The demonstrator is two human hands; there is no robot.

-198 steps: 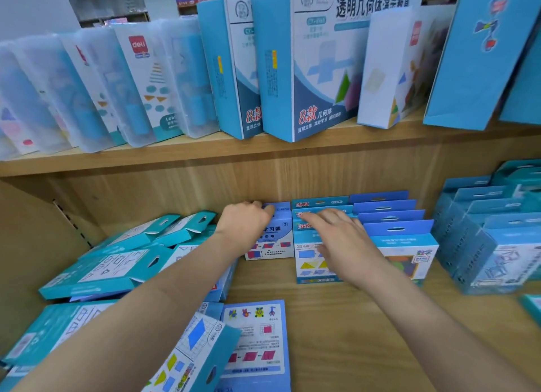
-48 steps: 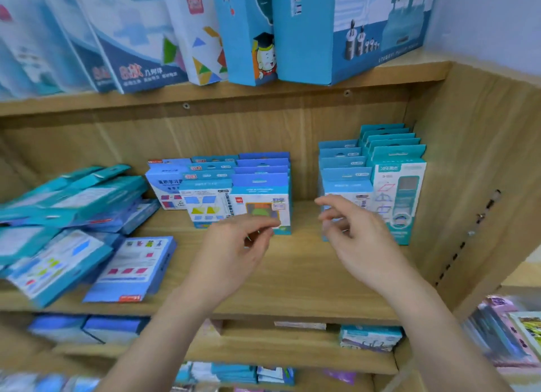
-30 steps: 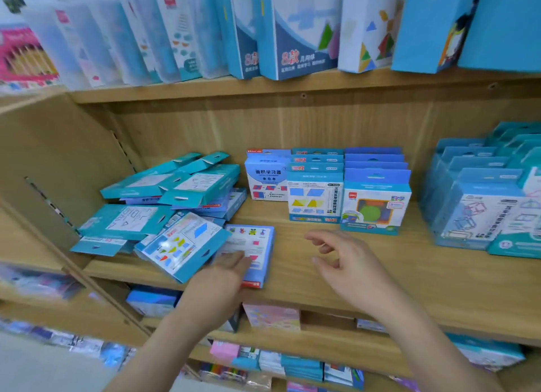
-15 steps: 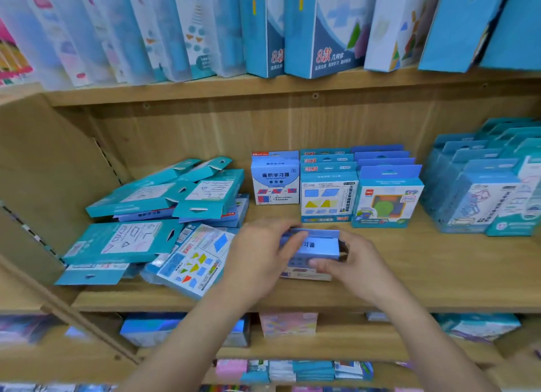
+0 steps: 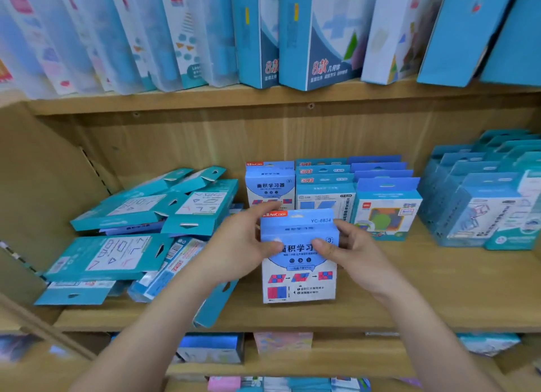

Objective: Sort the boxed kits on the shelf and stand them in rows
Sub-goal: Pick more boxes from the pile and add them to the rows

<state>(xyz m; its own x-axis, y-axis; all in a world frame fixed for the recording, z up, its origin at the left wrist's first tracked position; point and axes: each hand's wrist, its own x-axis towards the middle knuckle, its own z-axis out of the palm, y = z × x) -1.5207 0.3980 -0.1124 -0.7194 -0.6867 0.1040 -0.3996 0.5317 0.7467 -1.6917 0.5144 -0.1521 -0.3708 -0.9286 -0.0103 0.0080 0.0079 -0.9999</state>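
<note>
At the left of the grip, the left hand (image 5: 243, 246) clasped the pale blue box (image 5: 298, 277) by its upper left edge, thumb across the front. The right hand (image 5: 355, 254) gripped the upper right edge the same way. The box stood upright and faced us near the front of the shelf (image 5: 439, 289). We could not tell whether its foot rested on the board.

We judged it a light, stiff cardboard carton, smooth enough to slip but firm along its edges. The two side edges seemed the best place to hold it. Pressing the broad printed face would likely dent it.

Around it, from the left, a loose heap of teal boxes (image 5: 117, 254) lay flat and overlapping, and one of them poked out under the left forearm. Behind the held box stood a row of the same kit (image 5: 270, 183), which we took as its probable home. Next came a second row (image 5: 325, 198) and a third row (image 5: 386, 213), packed close together. Farther right stood more rows (image 5: 474, 210). Tall boxes (image 5: 328, 34) leaned on the board above.

The heap crowded the left side. The neighbouring row left little room for fingers beside the matching one.
</note>
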